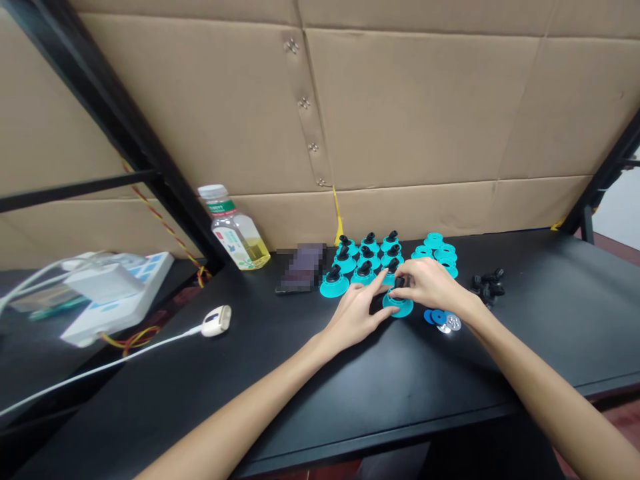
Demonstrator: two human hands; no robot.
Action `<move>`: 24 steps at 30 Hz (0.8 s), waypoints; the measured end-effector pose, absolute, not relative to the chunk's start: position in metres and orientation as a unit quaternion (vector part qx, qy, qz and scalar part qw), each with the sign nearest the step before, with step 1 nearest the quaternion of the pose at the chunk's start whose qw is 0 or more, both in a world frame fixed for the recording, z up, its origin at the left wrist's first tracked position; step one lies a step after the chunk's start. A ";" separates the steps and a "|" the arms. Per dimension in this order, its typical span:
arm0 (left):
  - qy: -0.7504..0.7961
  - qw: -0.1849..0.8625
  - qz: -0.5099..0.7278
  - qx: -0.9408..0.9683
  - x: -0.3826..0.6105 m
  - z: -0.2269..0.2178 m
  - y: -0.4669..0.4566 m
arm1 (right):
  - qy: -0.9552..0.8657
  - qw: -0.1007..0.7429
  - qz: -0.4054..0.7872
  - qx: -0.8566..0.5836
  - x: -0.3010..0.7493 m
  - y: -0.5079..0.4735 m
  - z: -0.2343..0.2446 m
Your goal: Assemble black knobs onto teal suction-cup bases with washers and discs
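Over the table (400, 380), right fingers (413, 283) pinch a turquoise suction cup's (398, 308) knob (399, 283), left fingers (375, 310) touching its rim.

Read this view as follows: no text can be fully read. The label (226, 230) on the plastic bottle (235, 230) carries a green band with pale lettering, but the characters are too small to read. The blue markings on the white power strip (117, 300) are blurred and illegible. The pixelated phone (300, 268) shows no readable sign.
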State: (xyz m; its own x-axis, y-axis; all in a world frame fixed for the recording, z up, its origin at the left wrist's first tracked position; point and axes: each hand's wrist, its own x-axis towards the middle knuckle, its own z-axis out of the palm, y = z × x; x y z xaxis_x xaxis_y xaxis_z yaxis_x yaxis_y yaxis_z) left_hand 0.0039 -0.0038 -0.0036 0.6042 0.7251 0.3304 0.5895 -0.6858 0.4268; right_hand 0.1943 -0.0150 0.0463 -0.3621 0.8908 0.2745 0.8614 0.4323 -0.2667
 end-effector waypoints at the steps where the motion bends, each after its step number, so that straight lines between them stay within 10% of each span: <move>1: 0.371 0.140 0.246 0.885 0.004 -0.003 -0.004 | -0.825 0.182 0.018 -0.534 0.194 -0.016 0.047; 24: 0.388 0.137 0.256 0.875 0.003 -0.006 -0.002 | -0.828 0.097 0.039 -0.551 0.185 -0.012 0.044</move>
